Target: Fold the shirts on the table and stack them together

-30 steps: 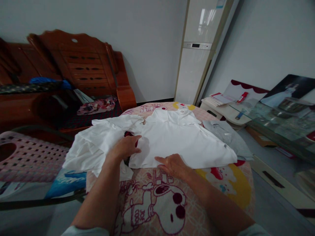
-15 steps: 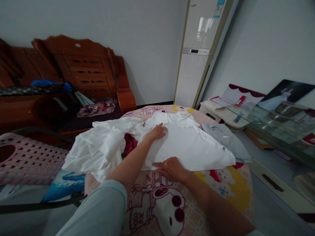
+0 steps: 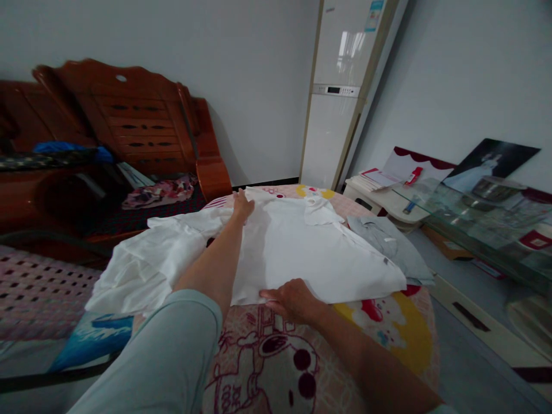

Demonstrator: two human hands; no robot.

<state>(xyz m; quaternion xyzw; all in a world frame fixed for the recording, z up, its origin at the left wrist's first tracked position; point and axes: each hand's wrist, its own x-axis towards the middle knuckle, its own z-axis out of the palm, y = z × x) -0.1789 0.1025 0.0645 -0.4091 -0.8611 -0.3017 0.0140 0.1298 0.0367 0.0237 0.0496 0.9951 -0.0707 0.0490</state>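
A white shirt (image 3: 302,247) lies spread over the round table, with one sleeve (image 3: 319,210) folded in at its far right. My left hand (image 3: 242,208) is closed on the shirt's far left corner. At the near edge my right hand (image 3: 291,300) has its index finger stretched along the hem and the thumb just below it, pinching the cloth. Left of the shirt, partly behind my left forearm, lies a crumpled white garment (image 3: 142,259). A folded grey garment in clear wrapping (image 3: 383,244) rests at the right.
A pink patterned tablecloth (image 3: 276,374) covers the table. Behind at left stands a wooden bench (image 3: 138,121) with cloth on it. A pink woven chair (image 3: 38,287) is at the near left. To the right are a glass shelf (image 3: 474,224) and a low cabinet (image 3: 470,319).
My left hand has moved away and left to the shirt's far corner, and the folded-in flap there is now opened outward. My right hand stays at the hem. The view has turned slightly right.
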